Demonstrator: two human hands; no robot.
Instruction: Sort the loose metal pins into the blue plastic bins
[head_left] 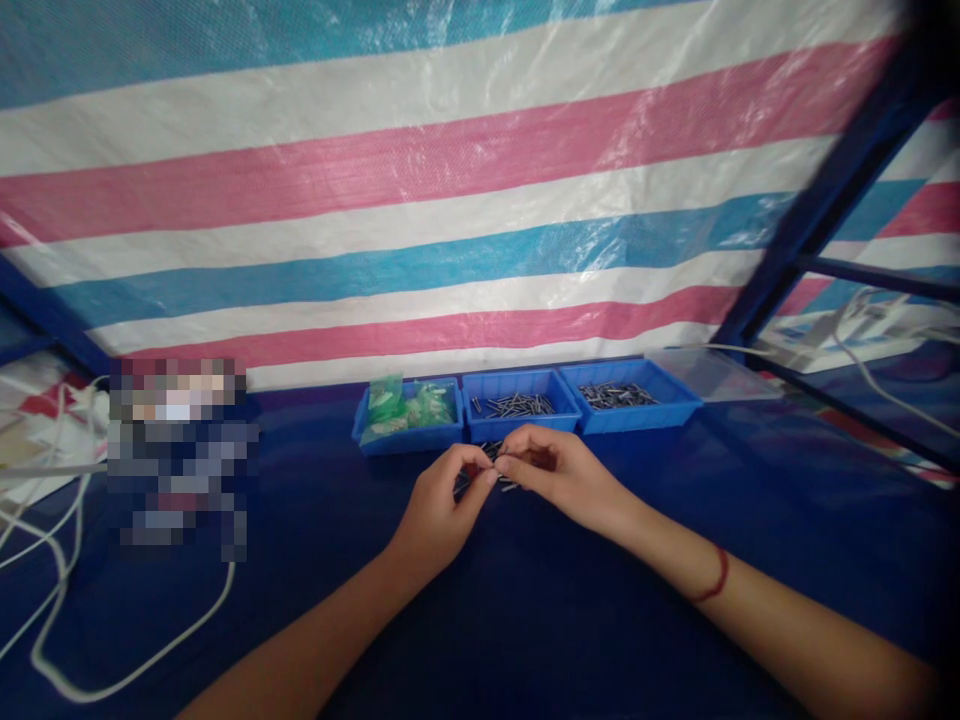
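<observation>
My left hand [448, 500] and my right hand [559, 474] meet at the fingertips over the blue table, each closed in a pinch. Whatever sits between the fingers is too small and too covered to name. Just behind and below them lies a small pile of loose screws [511, 487], partly hidden by my hands. Beyond it stand three blue bins side by side. The left bin [412, 440] has green plastic packets [387, 405] in it. Silvery screws [517, 405] lie in the middle bin [525, 425], and darker screws [616, 396] in the right bin [643, 417].
A clear plastic sheet or lid [724, 374] lies right of the bins. White cables [56, 560] loop over the table's left side, near a blurred-out patch. A striped tarp [420, 220] hangs behind, with a blue metal frame post [817, 200] at right.
</observation>
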